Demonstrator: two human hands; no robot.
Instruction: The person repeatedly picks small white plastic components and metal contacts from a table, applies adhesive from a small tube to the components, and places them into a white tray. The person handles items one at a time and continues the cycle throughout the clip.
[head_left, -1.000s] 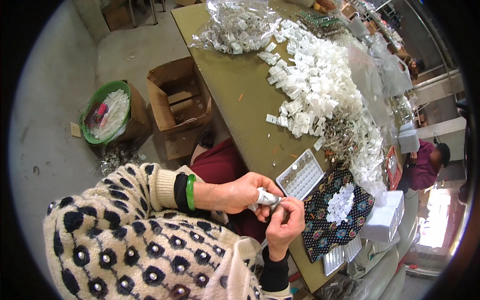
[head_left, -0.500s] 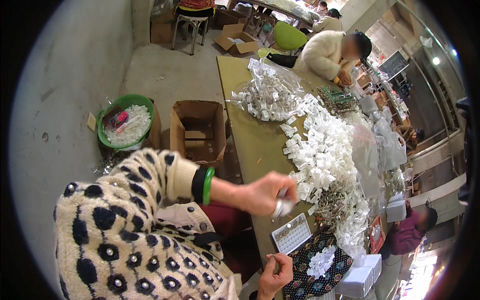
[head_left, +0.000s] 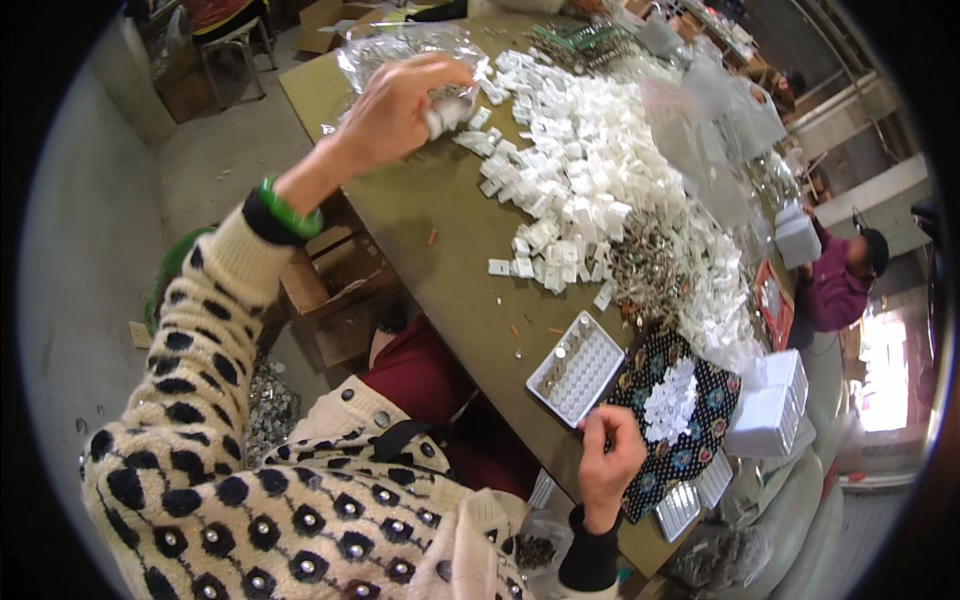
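My left hand (head_left: pixel 395 110), wearing a green bangle, is closed round a small white plastic piece (head_left: pixel 446 116). Motion blurs it, so I cannot tell if there is more than one. It is over the near edge of a clear plastic bag (head_left: pixel 400 45), left of a big heap of white plastic pieces (head_left: pixel 570 140). My right hand (head_left: pixel 612 450) has its fingers curled together by the near corner of a white tray (head_left: pixel 590 377) with rows of round hollows. What those fingers hold, if anything, is hidden. Small metal parts (head_left: pixel 550 378) lie along the tray's left side.
Right of the tray, a dark flowered cloth (head_left: pixel 640 480) bears small white flakes (head_left: pixel 672 400). Metal bits (head_left: pixel 650 262) lie beside the heap. Stacked white trays (head_left: pixel 765 405) stand at the right. Below the table edge is a cardboard box (head_left: pixel 335 290). A person in purple (head_left: pixel 838 280) is at the far right.
My left hand has moved away from the tray, left and farther out to the bag, still holding something white. My right hand is now closer to the tray's corner. The view has swung.
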